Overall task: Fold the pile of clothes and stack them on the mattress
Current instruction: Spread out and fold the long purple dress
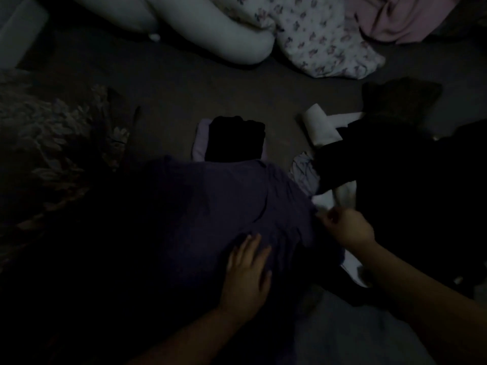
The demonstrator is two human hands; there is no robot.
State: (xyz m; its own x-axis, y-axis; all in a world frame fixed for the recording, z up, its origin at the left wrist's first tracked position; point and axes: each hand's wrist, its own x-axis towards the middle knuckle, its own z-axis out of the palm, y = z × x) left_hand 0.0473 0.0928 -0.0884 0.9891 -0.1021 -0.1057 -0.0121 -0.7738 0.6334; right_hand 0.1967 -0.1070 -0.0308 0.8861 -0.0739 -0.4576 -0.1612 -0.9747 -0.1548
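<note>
The room was dim, and a purple garment (224,206) lay spread across the middle of the grey mattress (171,101), directly in front of the person. The left hand (246,270) rested flat on it at about 6 o'clock from the cloth's centre, fingers straight and slightly spread, pressing the fabric down. The right hand (347,227) sat at the garment's 3 o'clock edge with fingers curled, pinching the cloth there. At 12 o'clock from the garment, touching its far edge, stood a small stack: a folded black piece (234,139) on top of a folded pale lilac piece (200,143). At 2 o'clock lay the unfolded pile (369,159), mostly dark cloth with bits of white and light blue showing; what each item was could not be told in the low light. Farther off, at 12 to 1 o'clock, were a white pillow (210,27), a floral pillow (316,40) and a pink blanket (403,17). A patterned cover (52,143) lay at 9 o'clock
</note>
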